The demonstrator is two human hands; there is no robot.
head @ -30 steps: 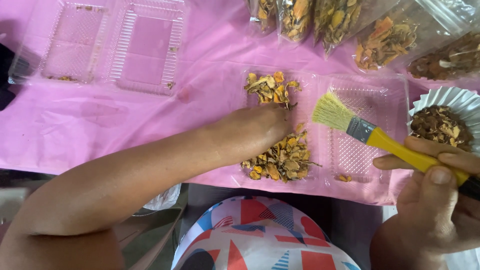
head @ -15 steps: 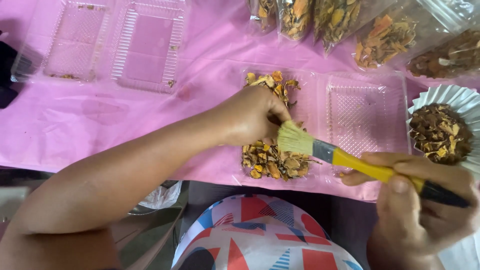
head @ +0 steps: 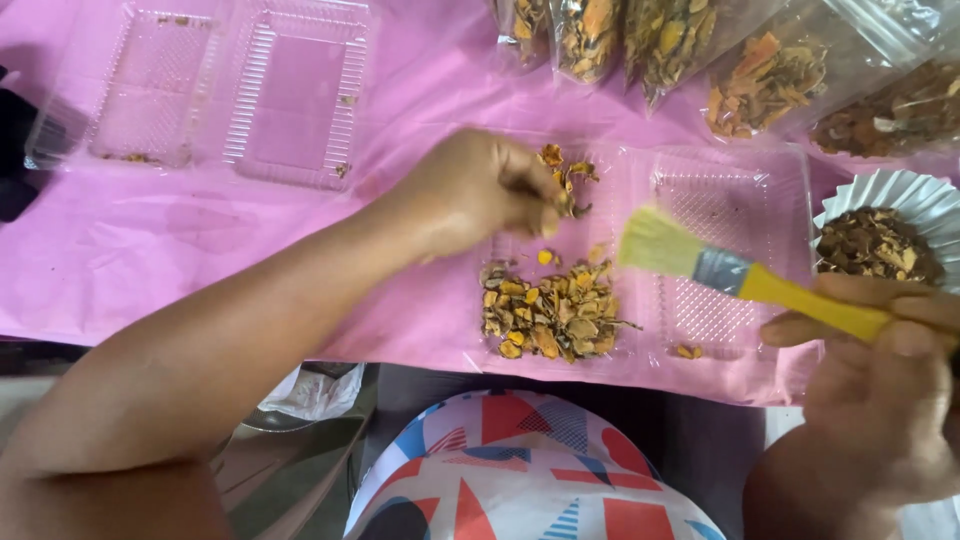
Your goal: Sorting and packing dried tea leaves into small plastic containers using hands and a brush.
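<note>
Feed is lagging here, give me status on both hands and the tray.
Left hand pinching dried flakes in open clear tray. Right hand shut on yellow brush, bristles above tray. Flake pile at near edge; nothing in the way.

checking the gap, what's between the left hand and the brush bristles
In the head view, only the clear tray's pink-backed floor, with one small yellow flake, lies between the left hand and the brush bristles. The main pile sits below that stretch.
</note>
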